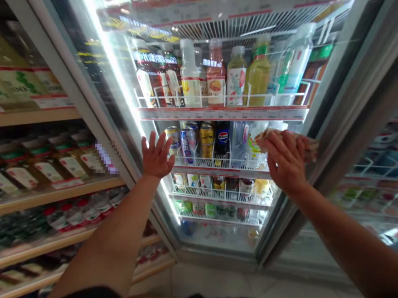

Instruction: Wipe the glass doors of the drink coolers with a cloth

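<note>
Faces a lit drinks cooler through its glass door (120,111), seen from head height looking down. Presses the left hand (157,157) flat on the glass, fingers spread wide and pointing up, holding nothing. Lays the right hand (285,162) near the door's right edge, fingers bent over a crumpled pale cloth (310,147) and pinning it to the pane; cannot tell the cloth's exact make. Behind the glass, between the two hands: a row of cans (206,140) on a wire shelf. One shelf up: tall bottles (236,81) standing upright. Left of the cooler: wooden shelves (46,195) packed with bottled drinks. Right of it: another cooler (381,180), blurred.
</note>
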A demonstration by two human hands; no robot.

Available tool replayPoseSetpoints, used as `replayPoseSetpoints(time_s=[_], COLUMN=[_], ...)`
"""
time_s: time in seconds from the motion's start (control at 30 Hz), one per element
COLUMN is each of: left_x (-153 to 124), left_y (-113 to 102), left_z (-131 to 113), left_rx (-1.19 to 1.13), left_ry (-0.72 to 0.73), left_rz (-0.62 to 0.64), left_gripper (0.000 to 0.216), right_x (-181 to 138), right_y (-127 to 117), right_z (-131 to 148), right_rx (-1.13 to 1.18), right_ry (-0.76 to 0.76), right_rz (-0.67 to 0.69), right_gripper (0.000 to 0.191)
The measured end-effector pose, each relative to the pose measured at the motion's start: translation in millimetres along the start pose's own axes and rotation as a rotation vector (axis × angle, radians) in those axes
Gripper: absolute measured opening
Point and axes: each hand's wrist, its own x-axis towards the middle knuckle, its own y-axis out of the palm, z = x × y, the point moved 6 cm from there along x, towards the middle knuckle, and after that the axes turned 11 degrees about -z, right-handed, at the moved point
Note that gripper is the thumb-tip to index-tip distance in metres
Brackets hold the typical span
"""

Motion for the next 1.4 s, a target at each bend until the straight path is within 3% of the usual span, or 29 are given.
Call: replayPoseSetpoints(time_s=[0.13, 0.2, 0.33, 0.4, 0.6, 0.77, 0.83, 1.0, 1.13, 1.23, 1.4], left_x=[1.1, 1.7, 2.2, 2.4, 3.9, 4.3, 4.2, 4.0, 3.8, 3.5, 3.0], left_y=[-1.8, -2.7, -3.8, -3.9, -5.2, -7.0, -6.9, -5.8, -5.5, -4.6, -3.6], left_z=[-2.2, -3.8, -5.3, -4.8, -7.2, -10.1, -9.9, -8.2, -7.8, -6.7, -4.8], left_rx=[0.05, 0.071, 0.061, 0.05, 0.041, 0.049, 0.046, 0.025, 0.005, -0.002, -0.007], left_ry=[0.042, 0.063, 0.08, 0.071, 0.079, 0.107, 0.107, 0.086, 0.068, 0.056, 0.042], left_rz=[-0.041, -0.058, -0.071, -0.068, -0.077, -0.104, -0.105, -0.086, -0.086, -0.082, -0.066], left_gripper=[0.062, 0.062, 0.062, 0.062, 0.061, 0.06, 0.061, 0.06, 0.06, 0.059, 0.059], right_x=[-21.2, -17.5, 7.8, 5.7, -13.0, 18.4, 12.9, -3.7, 24.9, 24.9, 1.1], right_y=[10.9, 11.0, -1.5, -3.8, 17.2, 10.8, 14.8, 34.0, 31.3, 35.4, 57.8], right_z=[18.3, 11.4, -18.4, -16.4, 18.2, -0.4, 8.6, 45.9, 29.1, 33.2, 77.0], right_rx=[0.075, 0.068, -0.074, -0.104, 0.064, -0.02, -0.039, 0.061, -0.007, -0.001, 0.131], right_ry=[-0.199, -0.211, 0.001, 0.05, -0.175, 0.004, 0.019, -0.231, -0.091, -0.01, -0.253], right_rz=[0.201, 0.239, 0.042, -0.035, 0.252, 0.018, -0.011, 0.21, 0.106, 0.064, 0.288], right_gripper=[0.066, 0.067, 0.065, 0.066, 0.069, 0.065, 0.065, 0.068, 0.07, 0.071, 0.072])
